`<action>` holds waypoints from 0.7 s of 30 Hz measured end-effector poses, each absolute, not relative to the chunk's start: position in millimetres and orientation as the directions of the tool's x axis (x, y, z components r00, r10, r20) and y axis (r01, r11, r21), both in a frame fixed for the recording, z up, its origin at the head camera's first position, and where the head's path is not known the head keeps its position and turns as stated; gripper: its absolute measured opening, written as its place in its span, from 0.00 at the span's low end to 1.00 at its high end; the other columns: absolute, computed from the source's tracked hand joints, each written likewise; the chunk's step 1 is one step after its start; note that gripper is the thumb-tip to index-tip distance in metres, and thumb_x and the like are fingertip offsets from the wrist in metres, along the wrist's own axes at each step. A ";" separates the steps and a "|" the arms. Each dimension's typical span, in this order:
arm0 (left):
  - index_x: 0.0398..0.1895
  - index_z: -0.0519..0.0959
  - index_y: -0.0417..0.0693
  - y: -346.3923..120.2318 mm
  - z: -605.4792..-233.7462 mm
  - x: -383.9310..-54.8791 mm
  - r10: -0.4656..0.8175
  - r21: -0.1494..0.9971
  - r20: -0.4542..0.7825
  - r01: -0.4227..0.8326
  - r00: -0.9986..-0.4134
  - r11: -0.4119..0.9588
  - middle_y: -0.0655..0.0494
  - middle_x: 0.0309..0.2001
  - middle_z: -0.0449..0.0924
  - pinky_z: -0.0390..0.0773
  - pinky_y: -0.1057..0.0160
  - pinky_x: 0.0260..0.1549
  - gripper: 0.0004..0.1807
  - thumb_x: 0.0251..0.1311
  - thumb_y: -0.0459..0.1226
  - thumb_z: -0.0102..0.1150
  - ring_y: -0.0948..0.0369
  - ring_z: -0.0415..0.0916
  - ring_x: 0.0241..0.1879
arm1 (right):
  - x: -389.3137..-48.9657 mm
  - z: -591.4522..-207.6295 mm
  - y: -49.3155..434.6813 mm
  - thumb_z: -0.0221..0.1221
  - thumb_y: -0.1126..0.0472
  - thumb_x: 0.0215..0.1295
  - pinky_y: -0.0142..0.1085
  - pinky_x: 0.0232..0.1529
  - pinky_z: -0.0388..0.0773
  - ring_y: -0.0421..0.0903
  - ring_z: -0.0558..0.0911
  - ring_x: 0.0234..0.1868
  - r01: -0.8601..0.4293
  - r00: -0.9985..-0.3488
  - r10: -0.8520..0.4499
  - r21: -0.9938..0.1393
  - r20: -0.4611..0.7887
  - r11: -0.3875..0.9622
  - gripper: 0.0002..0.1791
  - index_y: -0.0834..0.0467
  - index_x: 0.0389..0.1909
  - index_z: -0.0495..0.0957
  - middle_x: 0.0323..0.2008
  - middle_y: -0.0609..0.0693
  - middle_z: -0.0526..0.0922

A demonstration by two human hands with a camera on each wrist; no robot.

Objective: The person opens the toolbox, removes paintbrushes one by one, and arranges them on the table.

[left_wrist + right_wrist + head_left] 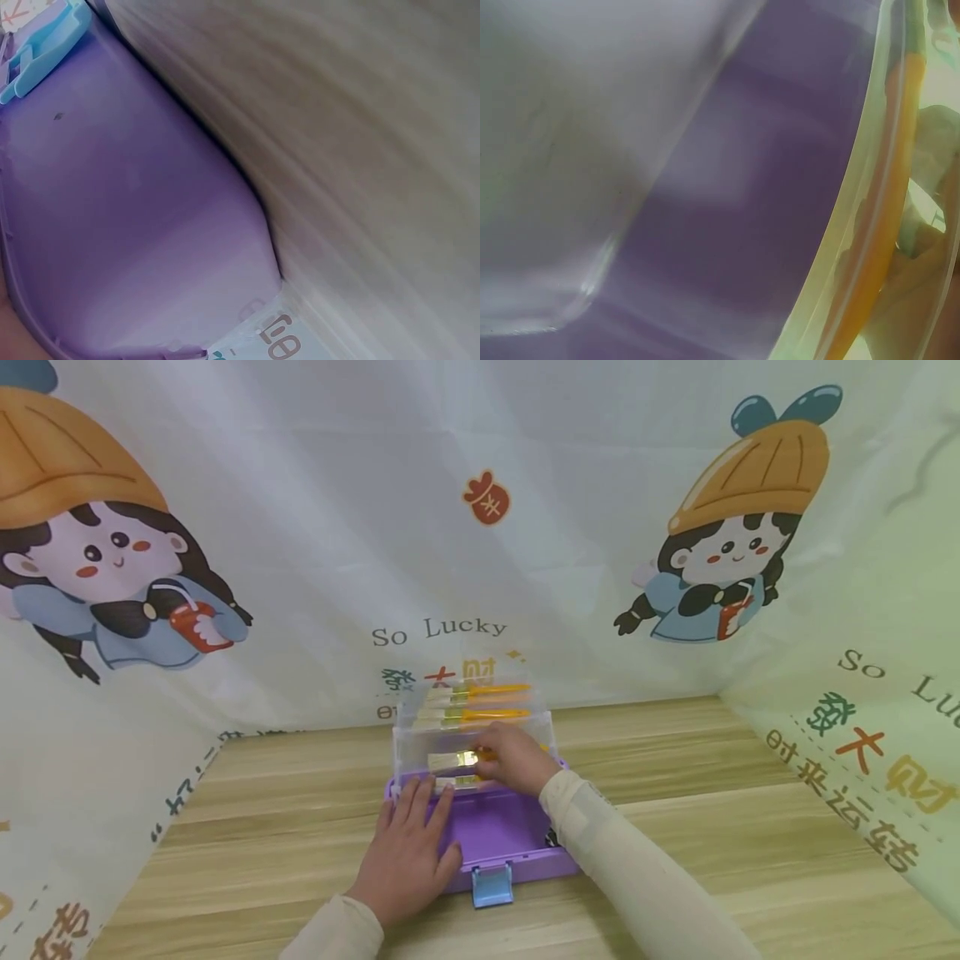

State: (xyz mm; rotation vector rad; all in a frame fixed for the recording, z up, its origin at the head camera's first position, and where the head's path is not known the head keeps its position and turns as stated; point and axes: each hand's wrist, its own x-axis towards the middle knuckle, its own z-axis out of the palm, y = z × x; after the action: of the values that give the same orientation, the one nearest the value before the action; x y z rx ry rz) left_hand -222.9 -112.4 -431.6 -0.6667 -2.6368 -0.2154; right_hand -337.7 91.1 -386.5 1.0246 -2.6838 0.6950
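Over one purple case (pixel 495 828), left hand (pixel 407 858) spread, the right hand (pixel 519 760) pinches one brush (pixel 447 762) below two other brushes (pixel 497 715).

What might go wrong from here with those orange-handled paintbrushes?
The pale-bristled flat paintbrush could slip, as the right hand seems to pinch it only with fingertips. A bump might jostle the orange-handled paintbrushes lying higher up in the clear plastic trays raised above the purple plastic box.

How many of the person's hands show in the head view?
2. The left hand lies over the left edge of the purple case; the right hand, toward the case's back, pinches a brush. Some of the right hand's fingers are hidden.
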 end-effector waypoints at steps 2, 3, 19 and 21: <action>0.73 0.65 0.42 -113.5 -430.8 -223.2 0.420 0.047 0.424 0.483 -0.802 0.874 0.36 0.71 0.59 0.55 0.34 0.66 0.37 0.64 0.50 0.53 0.39 0.52 0.72 | -338.5 -386.5 90.9 0.66 0.61 0.62 0.37 0.44 0.79 0.45 0.79 0.40 -0.665 -0.747 -0.570 -0.369 0.343 0.649 0.16 0.59 0.50 0.84 0.41 0.49 0.81; 0.73 0.65 0.42 -113.8 -430.4 -223.5 0.420 0.049 0.423 0.484 -0.803 0.874 0.36 0.72 0.59 0.55 0.34 0.66 0.37 0.64 0.50 0.53 0.39 0.52 0.72 | -338.8 -386.4 91.1 0.66 0.62 0.61 0.37 0.43 0.79 0.45 0.79 0.40 -0.665 -0.747 -0.566 -0.373 0.349 0.648 0.16 0.59 0.50 0.84 0.40 0.49 0.81; 0.72 0.66 0.42 -112.9 -430.7 -223.5 0.421 0.042 0.436 0.485 -0.796 0.874 0.37 0.71 0.60 0.56 0.34 0.65 0.36 0.63 0.50 0.54 0.40 0.53 0.72 | -337.4 -372.9 106.2 0.64 0.63 0.62 0.35 0.37 0.76 0.42 0.75 0.34 -0.711 -0.702 -0.579 -0.367 0.415 0.600 0.16 0.59 0.51 0.84 0.35 0.46 0.79; 0.72 0.66 0.42 -112.9 -430.8 -223.3 0.419 0.044 0.434 0.483 -0.798 0.874 0.37 0.71 0.60 0.56 0.34 0.65 0.36 0.63 0.50 0.54 0.40 0.53 0.72 | -337.1 -369.3 110.0 0.64 0.63 0.62 0.35 0.37 0.76 0.42 0.75 0.35 -0.721 -0.692 -0.581 -0.370 0.429 0.586 0.15 0.58 0.50 0.85 0.34 0.45 0.79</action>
State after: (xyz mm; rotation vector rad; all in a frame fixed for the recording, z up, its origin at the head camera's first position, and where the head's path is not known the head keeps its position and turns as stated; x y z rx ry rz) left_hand -223.3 -112.9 -430.8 -0.6638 -2.6270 -0.2126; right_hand -337.1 110.0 -369.3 1.0729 -2.5558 0.7703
